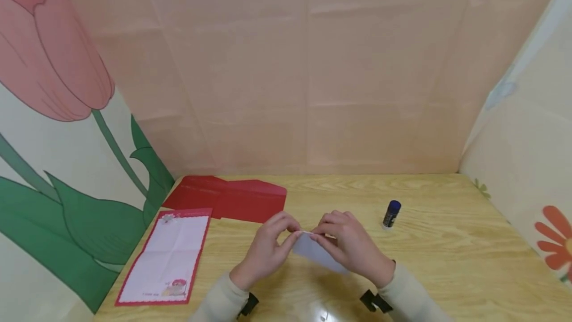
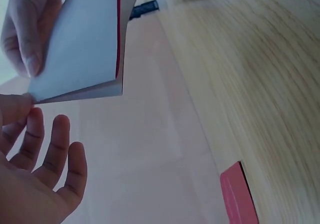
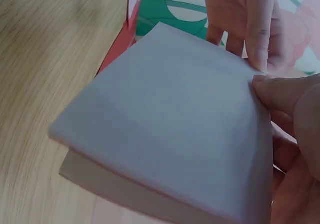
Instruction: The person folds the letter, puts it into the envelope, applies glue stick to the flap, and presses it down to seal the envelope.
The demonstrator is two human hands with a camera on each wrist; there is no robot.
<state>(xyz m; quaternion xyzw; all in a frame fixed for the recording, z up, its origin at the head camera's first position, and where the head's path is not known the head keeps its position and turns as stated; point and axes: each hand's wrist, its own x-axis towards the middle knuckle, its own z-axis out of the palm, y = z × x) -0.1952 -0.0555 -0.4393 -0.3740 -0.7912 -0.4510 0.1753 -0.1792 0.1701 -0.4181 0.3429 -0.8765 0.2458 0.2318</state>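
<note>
A folded white sheet with thin red edges hangs between both hands above the table. My left hand pinches one corner of its fold between thumb and forefinger; in the left wrist view the other fingers of that hand are spread apart. Close beside it, my right hand pinches the same folded edge. The right wrist view shows the sheet's layers parted at the lower side, with the right thumb on top near the corner.
A pink-bordered sheet with crease lines lies at the table's left. Behind it are red envelopes, partly overlapping. A glue stick with a blue cap stands to the right. A pinkish covering rises along the table's back edge.
</note>
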